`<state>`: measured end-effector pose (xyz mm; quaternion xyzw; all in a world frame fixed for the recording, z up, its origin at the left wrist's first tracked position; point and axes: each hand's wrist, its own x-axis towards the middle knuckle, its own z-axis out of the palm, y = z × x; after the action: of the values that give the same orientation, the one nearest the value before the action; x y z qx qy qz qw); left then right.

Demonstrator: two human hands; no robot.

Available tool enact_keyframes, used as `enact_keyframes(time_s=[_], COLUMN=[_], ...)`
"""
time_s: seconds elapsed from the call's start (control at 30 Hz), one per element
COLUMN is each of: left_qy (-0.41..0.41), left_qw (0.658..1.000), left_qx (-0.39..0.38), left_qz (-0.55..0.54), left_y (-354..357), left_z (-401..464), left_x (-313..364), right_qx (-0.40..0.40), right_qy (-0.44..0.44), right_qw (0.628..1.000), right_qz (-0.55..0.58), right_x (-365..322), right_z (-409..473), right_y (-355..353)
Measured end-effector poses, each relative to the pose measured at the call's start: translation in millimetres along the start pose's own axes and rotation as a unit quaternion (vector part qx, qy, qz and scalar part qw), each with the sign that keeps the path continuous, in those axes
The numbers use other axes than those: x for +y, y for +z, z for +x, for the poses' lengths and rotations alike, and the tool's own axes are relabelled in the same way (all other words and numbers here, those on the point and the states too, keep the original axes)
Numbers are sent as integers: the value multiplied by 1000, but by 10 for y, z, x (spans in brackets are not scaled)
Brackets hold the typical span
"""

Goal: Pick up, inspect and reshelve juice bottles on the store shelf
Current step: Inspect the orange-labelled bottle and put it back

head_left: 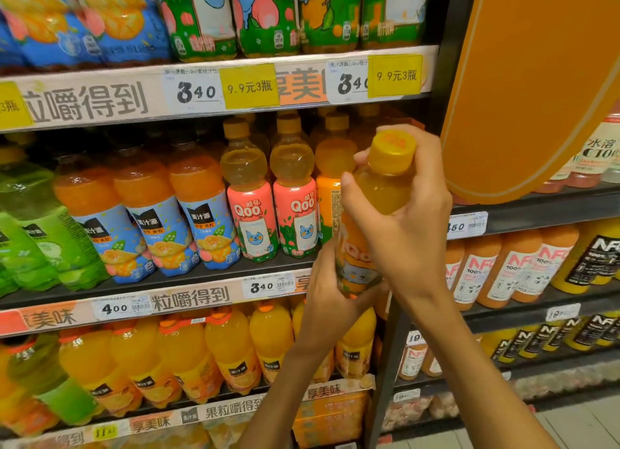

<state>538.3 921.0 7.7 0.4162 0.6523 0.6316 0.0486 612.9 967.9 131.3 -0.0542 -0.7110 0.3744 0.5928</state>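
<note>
While I stand facing the store shelf [201, 281], I hold one orange juice bottle [372, 214] up in front of it with both hands. My right hand [406, 227] wraps around the upper body and neck, the fingers curled behind and the thumb [352, 187] pressed on the front, just below the yellow cap [392, 151]. My left hand [330, 291] cups the bottom of the bottle, fingers curled around the label with its blue cartoon cat. The bottle is tilted, cap leaning right and toward me, off the shelf and just in front of the row it matches. Beside it on the middle shelf stand two pink-labelled bottles [271, 214], then blue-labelled orange bottles [151, 220] and green ones [37, 234] farther left. Yellow price tags [250, 86] hang on the shelf edge above.
</note>
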Motion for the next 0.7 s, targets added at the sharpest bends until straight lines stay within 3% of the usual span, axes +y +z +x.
enact_keyframes(time_s=[0.1,0.23,0.3,0.4,0.43,0.5,0.7], left_qy=[0,-72,-121,-192,-203,-205,-184], left_qw=[998,986,973,949,942,941,946], left_qx=[2,-56,-103,-148,-162,-169,-77], left_qz=[-61,-139,-167,-204,-211,-209,-256], left_y=[-134,-333,-447,-598,-625,-632,-624], left_z=[-171,-339,-403,-457,-472,-491,-464], left_x=[63,145,172,196,209,248,313], right_qx=[-20,-104,-152,-193,-196,-193,-136], right_qy=[43,161,241,358,369,364,328], right_qw=[997,964,923,826,819,829,871], right_qz=[65,183,260,389,393,379,340], right_x=[21,77,132,227,247,274,304], right_z=[74,125,161,172,175,168,49], right_y=[-14,1,45,125,143,165,175])
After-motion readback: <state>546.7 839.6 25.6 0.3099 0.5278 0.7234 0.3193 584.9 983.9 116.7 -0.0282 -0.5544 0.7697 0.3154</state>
